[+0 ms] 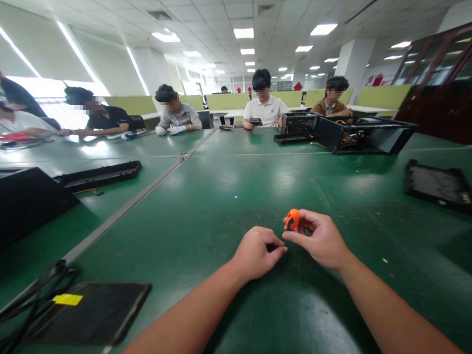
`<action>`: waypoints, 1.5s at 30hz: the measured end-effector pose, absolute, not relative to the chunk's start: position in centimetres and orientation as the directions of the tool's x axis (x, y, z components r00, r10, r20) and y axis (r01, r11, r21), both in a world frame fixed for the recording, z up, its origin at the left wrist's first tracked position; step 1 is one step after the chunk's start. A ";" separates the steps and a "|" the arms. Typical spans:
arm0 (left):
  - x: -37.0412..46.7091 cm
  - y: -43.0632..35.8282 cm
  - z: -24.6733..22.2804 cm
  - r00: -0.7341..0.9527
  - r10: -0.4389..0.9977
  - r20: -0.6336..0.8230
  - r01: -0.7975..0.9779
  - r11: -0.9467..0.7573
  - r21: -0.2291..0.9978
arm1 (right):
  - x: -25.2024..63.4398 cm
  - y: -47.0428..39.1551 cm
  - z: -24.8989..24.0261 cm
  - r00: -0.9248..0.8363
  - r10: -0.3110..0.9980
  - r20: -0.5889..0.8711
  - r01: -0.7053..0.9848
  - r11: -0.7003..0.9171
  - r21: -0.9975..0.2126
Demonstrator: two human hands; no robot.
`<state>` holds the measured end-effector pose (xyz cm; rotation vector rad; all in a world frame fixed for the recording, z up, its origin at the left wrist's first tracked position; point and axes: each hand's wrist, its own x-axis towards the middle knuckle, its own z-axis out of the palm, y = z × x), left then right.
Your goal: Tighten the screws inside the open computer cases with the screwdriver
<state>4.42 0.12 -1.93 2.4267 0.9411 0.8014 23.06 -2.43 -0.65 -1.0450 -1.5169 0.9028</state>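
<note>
A: Where's the tool?

B: The small screwdriver-like tool with a rounded orange-and-black handle (292, 220) is held by the right hand (322, 240), well in from the far edge of the smooth green desk (184, 211).

A: What might go wrong there?

B: I'd say a slip. Only fingertips clasp the handle, so a hard twist could roll it loose and jab the left hand (258, 253), whose fingertips sit right by the thin shaft's lower end.

A: Is the left gripping it?

B: Its thumb and fingers are pinched together; whether on the shaft or some tiny piece, I can't tell. Anything tiny could drop and skid.

A: And the pose?

B: Both forearms slant inward from the near edge. The left has its knuckles up; the right sits slightly higher, palm turned inward, thumb low on the handle.

A: Anything close enough to knock?

B: Hardly; the flat black panel with a yellow label (99, 317) lies well apart, leftward, toward the near edge.
</note>
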 end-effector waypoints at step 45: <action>4.3 0.1 -2.4 0.753 0.611 0.245 0.346 -0.684 0.642 | 23.3 -1.9 -2.0 0.038 0.838 0.545 0.250 0.520 -0.817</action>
